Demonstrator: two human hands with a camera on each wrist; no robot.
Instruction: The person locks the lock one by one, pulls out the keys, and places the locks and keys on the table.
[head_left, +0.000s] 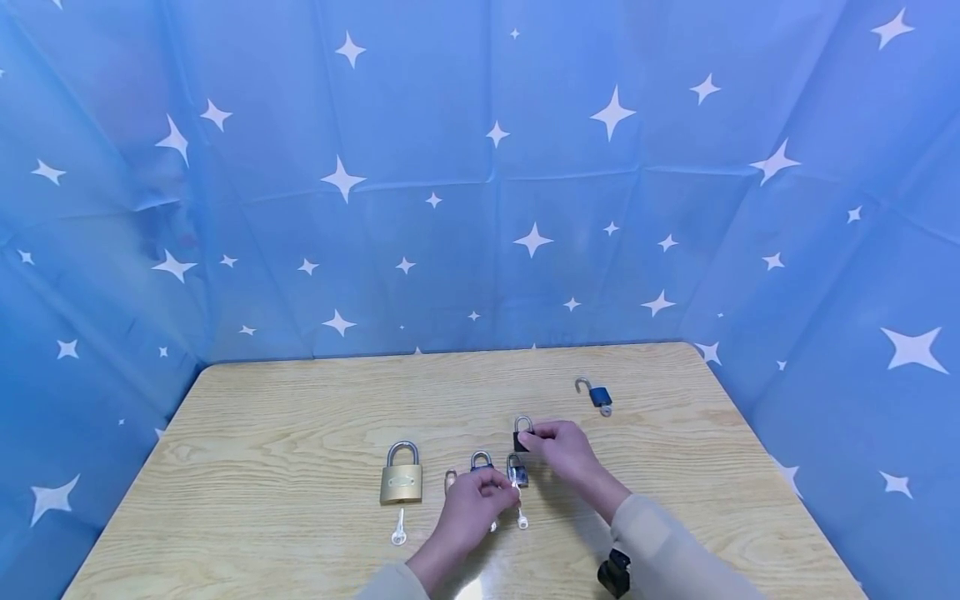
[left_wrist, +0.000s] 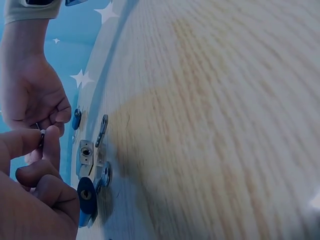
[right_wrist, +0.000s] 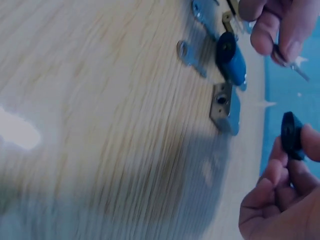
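My left hand [head_left: 471, 507] pinches a small key [right_wrist: 301, 73] between thumb and finger, its blade sticking out toward the right hand. Held between the thumb and fingers of my right hand [head_left: 568, 454] is a small black padlock [right_wrist: 290, 135], raised off the table with its shackle [head_left: 523, 423] up. The key and this padlock are apart. Just below the hands lie a silver-grey padlock [head_left: 519, 475] and a blue padlock [right_wrist: 230, 59], which the left hand partly covers in the head view. Loose keys [head_left: 522, 521] lie in front of them.
A large brass padlock [head_left: 401, 483] lies left of the hands, with a key [head_left: 399, 528] below it. A small brass padlock [head_left: 450, 479] is partly hidden by the left hand. Back right, a blue padlock [head_left: 600, 397] lies with its shackle swung out and a key at its base.
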